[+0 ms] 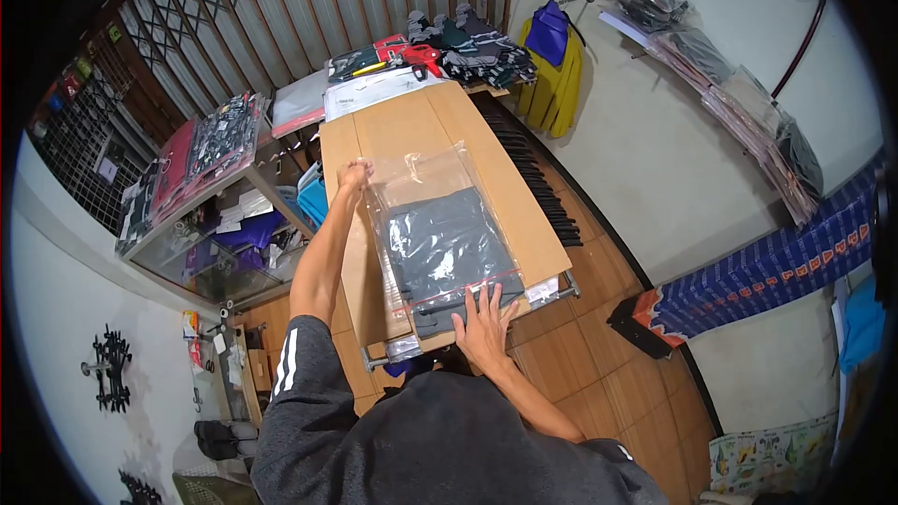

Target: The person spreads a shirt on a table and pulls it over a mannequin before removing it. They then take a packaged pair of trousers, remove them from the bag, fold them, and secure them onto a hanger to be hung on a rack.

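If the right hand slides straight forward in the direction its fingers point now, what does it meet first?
The right hand lies flat at the near end of the plastic bag, fingers pointing up the table. Going on, it would probably slide over the red zip strip first, then onto the grey folded garment inside.

Bare desk (393, 131) top lies open at 12 o'clock of the plastic bag (440, 234), up to the stacked garments (412, 65) that block the far end. A narrow strip runs free at 3 o'clock. At 9 o'clock the left hand (354, 173) and its arm bar the edge.
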Action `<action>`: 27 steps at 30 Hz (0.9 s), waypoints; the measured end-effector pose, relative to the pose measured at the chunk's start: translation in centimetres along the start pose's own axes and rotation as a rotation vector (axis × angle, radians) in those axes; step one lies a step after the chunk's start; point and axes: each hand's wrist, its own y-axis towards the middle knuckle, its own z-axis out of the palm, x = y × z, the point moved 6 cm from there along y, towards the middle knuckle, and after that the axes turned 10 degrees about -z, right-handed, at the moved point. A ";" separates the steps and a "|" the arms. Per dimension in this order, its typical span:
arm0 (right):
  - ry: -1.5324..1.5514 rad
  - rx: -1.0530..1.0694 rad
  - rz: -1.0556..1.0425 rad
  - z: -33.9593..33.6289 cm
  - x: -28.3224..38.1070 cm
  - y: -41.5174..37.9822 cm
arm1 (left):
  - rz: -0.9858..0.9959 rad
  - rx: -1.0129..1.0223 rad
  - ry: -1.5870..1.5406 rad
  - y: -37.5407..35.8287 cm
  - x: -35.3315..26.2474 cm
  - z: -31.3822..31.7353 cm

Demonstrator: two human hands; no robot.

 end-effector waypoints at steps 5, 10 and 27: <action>-0.025 -0.044 -0.025 0.3 0.0 -0.3 | 0.255 0.063 0.069 -2.7 -7.3 2.0; -0.014 -0.067 -0.049 0.4 -0.3 -0.3 | 0.409 0.032 0.062 -10.7 -16.3 3.4; 0.171 0.071 0.028 -0.5 -0.7 0.2 | 0.925 -0.025 -0.008 -38.6 -29.0 -8.2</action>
